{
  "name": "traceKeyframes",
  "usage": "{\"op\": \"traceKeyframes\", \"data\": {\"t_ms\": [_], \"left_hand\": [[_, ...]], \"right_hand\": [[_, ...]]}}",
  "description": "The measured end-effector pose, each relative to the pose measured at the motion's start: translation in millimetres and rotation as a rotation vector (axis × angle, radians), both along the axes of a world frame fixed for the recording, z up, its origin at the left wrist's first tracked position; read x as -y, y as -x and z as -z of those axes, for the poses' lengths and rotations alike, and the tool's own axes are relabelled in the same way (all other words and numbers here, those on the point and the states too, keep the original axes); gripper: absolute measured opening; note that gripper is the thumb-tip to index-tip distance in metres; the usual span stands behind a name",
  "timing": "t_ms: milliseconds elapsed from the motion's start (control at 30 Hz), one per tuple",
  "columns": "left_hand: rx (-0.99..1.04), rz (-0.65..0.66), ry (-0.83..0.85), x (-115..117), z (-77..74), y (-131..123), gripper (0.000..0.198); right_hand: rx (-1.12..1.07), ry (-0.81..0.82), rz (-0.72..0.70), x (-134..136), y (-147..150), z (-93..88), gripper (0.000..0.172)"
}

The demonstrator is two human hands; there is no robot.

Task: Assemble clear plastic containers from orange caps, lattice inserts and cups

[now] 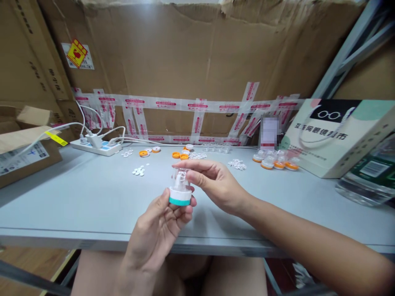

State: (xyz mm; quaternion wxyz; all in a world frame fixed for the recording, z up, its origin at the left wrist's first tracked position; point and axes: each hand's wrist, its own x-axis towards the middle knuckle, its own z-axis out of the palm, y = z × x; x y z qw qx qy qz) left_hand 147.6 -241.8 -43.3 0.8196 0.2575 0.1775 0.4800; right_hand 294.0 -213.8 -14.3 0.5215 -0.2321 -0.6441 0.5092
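Note:
In my left hand [163,224] is a small round container [180,196] with a teal bottom ring, a white band and a clear upper part. The fingers wrap round its base, and it stands nearly upright above the grey table [101,197]. My right hand [212,183] closes its thumb and fingers on the clear cover [180,176] at the top of the container. A white piece shows inside the cover, its shape blurred. Whether the cover is seated on the white band or slightly raised, I cannot tell.
Behind lie orange rings [176,155], small white pieces [237,164] and clear covers [217,147]. Orange-based containers [267,161] stand at right, near a paper bag [324,139] and a large bottle [367,181]. A power strip [108,149] and a carton [31,160] are at left.

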Motion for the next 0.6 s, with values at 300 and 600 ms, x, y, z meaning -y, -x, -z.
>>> {"op": "traceKeyframes", "data": {"t_ms": [300,600], "left_hand": [[0.177,0.055,0.148,-0.1,-10.1,-10.7,0.026],[-0.201,-0.466,-0.175,-3.2,2.7,-15.1,0.027]], "right_hand": [[-0.001,-0.074,-0.032,3.6,-5.1,2.6,0.026],[-0.008,-0.182,0.201,5.2,3.6,1.9,0.016]]}}
